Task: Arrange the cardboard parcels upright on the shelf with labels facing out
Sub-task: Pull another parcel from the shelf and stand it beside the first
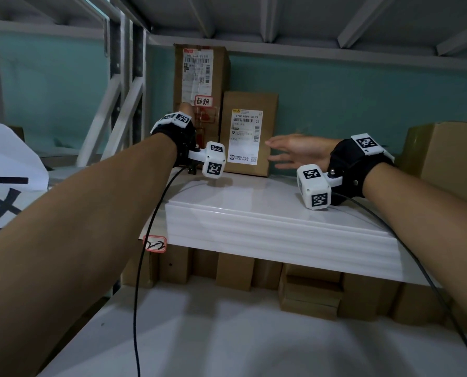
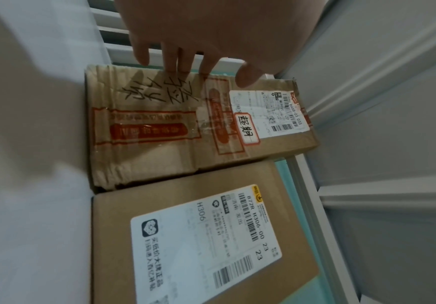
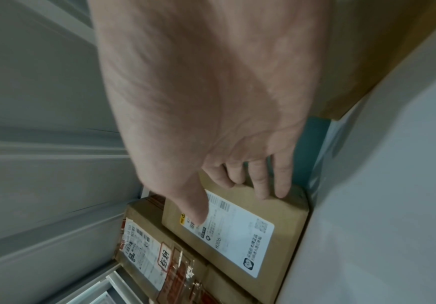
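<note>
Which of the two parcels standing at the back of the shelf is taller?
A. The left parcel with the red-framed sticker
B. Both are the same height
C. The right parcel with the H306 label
A: in the head view the left parcel, the one with the red-framed sticker, rises well above the top edge of the H306 parcel standing right beside it on the shelf.

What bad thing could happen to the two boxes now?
The tall parcel stands on a narrow end with only the left hand touching its edge, so it might tip when let go. The right hand nudging the short parcel could turn its label away.
</note>
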